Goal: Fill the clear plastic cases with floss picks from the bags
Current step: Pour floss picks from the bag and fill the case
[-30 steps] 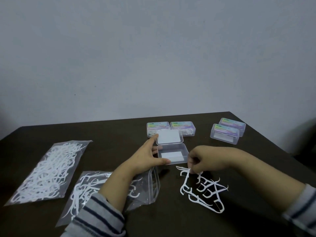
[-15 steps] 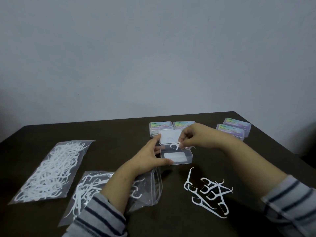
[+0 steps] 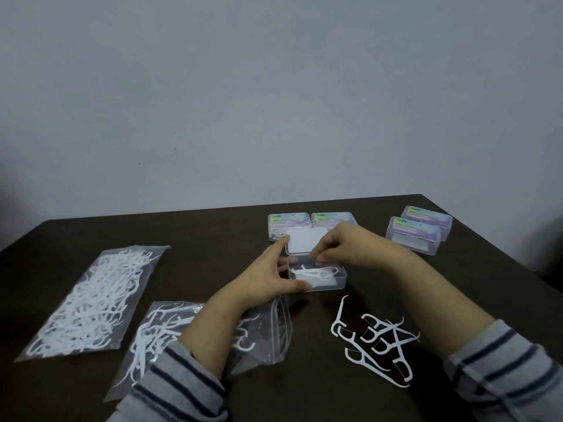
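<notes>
While the left hand [image 3: 268, 277] grips the open case [image 3: 316, 274], the right hand [image 3: 341, 248], fingers loosely curled over it, sits nearer the loose floss picks [image 3: 376, 339] lying near-right on the counter [image 3: 213, 239].

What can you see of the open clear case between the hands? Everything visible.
The open clear case is a shallow rectangular box of transparent plastic, sitting flat on the dark table. Its lid is swung back on the far side, showing a white panel. A few white floss picks lie inside over a white insert. The left hand holds its left end, thumb along the near wall; the right hand hovers over the far rim, fingertips curled together.
</notes>
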